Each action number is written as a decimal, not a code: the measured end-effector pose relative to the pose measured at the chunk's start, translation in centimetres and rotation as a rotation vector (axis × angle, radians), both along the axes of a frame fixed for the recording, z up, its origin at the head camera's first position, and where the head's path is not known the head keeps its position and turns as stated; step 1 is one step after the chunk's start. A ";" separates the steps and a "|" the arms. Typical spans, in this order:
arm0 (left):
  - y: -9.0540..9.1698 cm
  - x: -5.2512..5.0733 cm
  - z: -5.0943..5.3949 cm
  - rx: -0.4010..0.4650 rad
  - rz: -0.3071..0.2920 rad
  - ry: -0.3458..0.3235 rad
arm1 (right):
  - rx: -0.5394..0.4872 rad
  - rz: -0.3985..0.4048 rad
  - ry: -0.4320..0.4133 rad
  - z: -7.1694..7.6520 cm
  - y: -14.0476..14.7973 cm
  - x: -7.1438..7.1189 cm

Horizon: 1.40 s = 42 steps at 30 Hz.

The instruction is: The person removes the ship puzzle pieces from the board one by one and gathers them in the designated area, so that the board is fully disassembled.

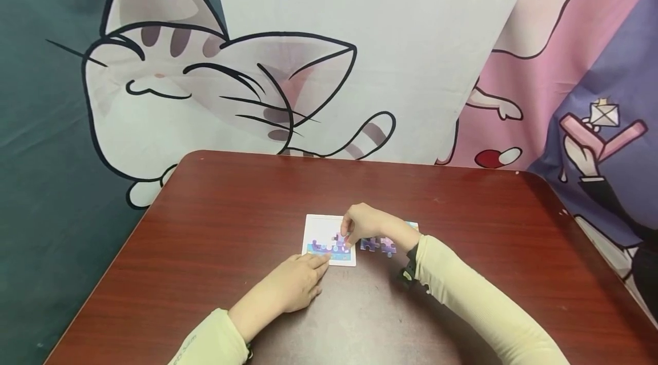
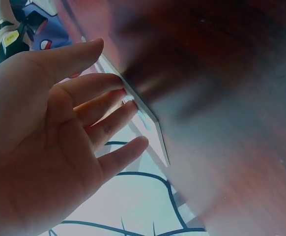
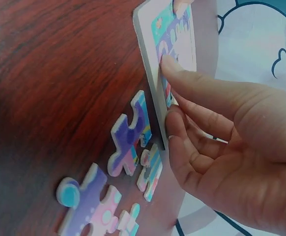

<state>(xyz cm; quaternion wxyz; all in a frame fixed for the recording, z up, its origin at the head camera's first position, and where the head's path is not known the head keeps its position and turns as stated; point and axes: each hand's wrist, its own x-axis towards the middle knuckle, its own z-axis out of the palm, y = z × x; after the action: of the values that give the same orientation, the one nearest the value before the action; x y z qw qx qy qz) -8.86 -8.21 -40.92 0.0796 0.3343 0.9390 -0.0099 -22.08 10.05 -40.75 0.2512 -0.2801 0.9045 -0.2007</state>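
A white puzzle tray (image 1: 316,228) lies on the table, its lower part filled with joined purple, pink and blue pieces (image 1: 324,248). My left hand (image 1: 293,285) rests at the tray's near edge, fingers extended and fingertips on it; the left wrist view shows this hand (image 2: 59,128) with spread fingers against the tray (image 2: 155,132). Over the tray's right side my right hand (image 1: 367,222) pinches a puzzle piece with thumb and fingertips. In the right wrist view this hand's (image 3: 221,123) thumb touches the picture, its other fingers curled by the tray's rim (image 3: 150,64); they mostly hide the piece.
Several loose puzzle pieces (image 3: 128,137) lie on the table just right of the tray, partly under my right forearm in the head view. The brown table (image 1: 231,211) extends around them, with a cartoon-printed cloth (image 1: 401,39) behind its far edge.
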 end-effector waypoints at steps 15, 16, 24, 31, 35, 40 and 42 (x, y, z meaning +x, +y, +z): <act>-0.1 -0.1 0.1 0.000 0.014 -0.051 | -0.062 -0.035 -0.057 -0.2 -0.2 -0.3; 0.0 -0.2 0.1 0.002 0.015 -0.051 | -0.055 -0.039 -0.059 -0.2 -0.2 -0.3; -0.2 -0.2 0.0 0.015 0.029 -0.077 | -0.079 0.062 -0.005 -0.3 0.4 -0.4; -0.2 -0.3 0.0 0.018 0.015 -0.054 | -0.175 0.177 0.071 -0.9 1.4 -0.3; -0.2 -0.3 -0.2 0.021 0.017 -0.052 | -0.183 0.214 0.127 -1.1 1.7 0.1; -0.3 -0.3 -0.3 0.018 0.014 -0.042 | -0.189 0.258 0.201 -1.2 2.0 0.8; -0.3 -0.3 -0.3 0.019 0.015 -0.040 | -0.202 0.264 0.210 -1.1 2.0 1.1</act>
<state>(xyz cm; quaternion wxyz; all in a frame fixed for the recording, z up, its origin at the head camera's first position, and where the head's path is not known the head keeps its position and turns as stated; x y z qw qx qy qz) -9.12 -8.47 -41.19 0.0951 0.3283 0.9398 0.0062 -20.98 12.07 -41.85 0.1500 -0.4393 0.8566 -0.2254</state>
